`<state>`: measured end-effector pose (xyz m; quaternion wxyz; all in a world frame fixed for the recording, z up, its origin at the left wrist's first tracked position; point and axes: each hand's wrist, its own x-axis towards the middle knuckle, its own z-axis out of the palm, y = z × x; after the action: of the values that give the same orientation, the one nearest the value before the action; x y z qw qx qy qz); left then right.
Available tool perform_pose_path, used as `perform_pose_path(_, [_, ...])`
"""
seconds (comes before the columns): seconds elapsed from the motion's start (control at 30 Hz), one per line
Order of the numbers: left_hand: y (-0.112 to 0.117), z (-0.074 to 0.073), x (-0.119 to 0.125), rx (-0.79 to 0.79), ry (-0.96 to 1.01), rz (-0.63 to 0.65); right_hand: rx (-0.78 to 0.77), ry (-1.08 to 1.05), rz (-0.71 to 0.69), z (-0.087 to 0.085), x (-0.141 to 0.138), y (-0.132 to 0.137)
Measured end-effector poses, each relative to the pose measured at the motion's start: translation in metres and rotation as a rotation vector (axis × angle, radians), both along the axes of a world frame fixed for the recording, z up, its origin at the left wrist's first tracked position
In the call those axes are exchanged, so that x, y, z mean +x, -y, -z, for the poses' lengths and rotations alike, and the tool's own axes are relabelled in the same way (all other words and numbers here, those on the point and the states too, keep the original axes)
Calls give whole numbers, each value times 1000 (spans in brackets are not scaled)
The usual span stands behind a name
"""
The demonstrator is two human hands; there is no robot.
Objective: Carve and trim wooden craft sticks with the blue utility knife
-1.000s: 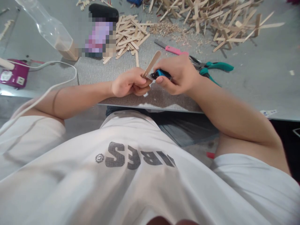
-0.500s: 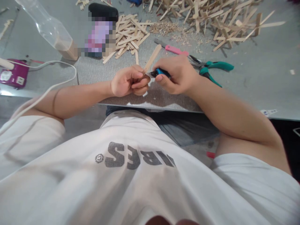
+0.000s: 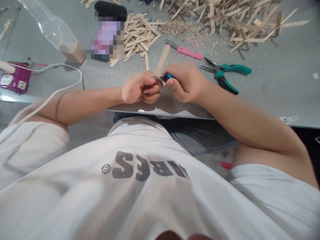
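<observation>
My left hand (image 3: 140,88) is closed around the lower end of a flat wooden stick (image 3: 162,60), which points up and away from me. My right hand (image 3: 186,80) is closed on a small blue-and-black cutter (image 3: 166,77), whose tip meets the stick right at my left fingers. Both hands hover over the grey mat (image 3: 105,75) near the table's front edge.
Teal-handled pliers (image 3: 225,71) and a pink knife (image 3: 186,51) lie just beyond my right hand. A heap of wooden sticks (image 3: 138,35) and a larger scattered pile (image 3: 237,20) lie further back. A clear bag (image 3: 53,30), a phone (image 3: 106,36), a magenta power strip (image 3: 15,80) and a white cable (image 3: 62,91) are on the left.
The stick has tilted more upright and its tip has moved away from me. My hands have drawn closer together, and the cutter is more hidden in my right hand.
</observation>
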<state>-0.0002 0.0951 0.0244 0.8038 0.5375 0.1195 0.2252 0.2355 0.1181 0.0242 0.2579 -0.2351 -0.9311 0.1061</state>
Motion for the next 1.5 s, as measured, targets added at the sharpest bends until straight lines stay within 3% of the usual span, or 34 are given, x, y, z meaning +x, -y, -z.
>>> perform_pose_path(0.2, [-1, 4, 2, -27, 63, -14, -8, 16, 113, 8, -2, 0])
perform_pose_path(0.47, [3, -7, 0, -106, 58, -105, -66, -60, 322, 12, -4, 5])
perform_pose_path(0.7, [2, -1, 0, -210, -16, -181, 21, -119, 408, -6, -4, 10])
perform_pose_path(0.8, [-1, 2, -2, -208, -38, -200, 20, -126, 336, -11, -1, 13])
perform_pose_path(0.93, [-4, 2, -2, -112, -33, -113, -106, -264, 292, -10, -2, 11])
perform_pose_path(1.17, [-3, 0, 4, -84, -67, 109, -331, -472, 187, -22, -13, 13])
perform_pose_path(1.33, [0, -3, 3, -94, -75, -70, -416, -488, 187, -20, -13, 10])
perform_pose_path(1.5, [-3, 11, 4, -124, -110, -252, -349, -394, 303, -19, -12, 7])
